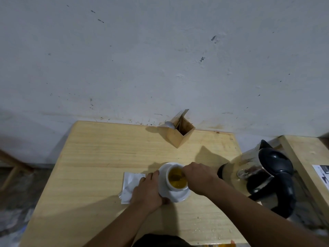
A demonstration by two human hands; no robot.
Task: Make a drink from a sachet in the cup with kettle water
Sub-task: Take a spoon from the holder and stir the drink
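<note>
The cup sits between the hands: left hand rests flat against the saucer, right hand pinches something (probably a spoon) upright in the drink.

No text, brand, number or sign can be read. The white sachet on the table shows no print. A printed sheet at the right edge carries dark marks, but they are too small and blurred to read.
</note>
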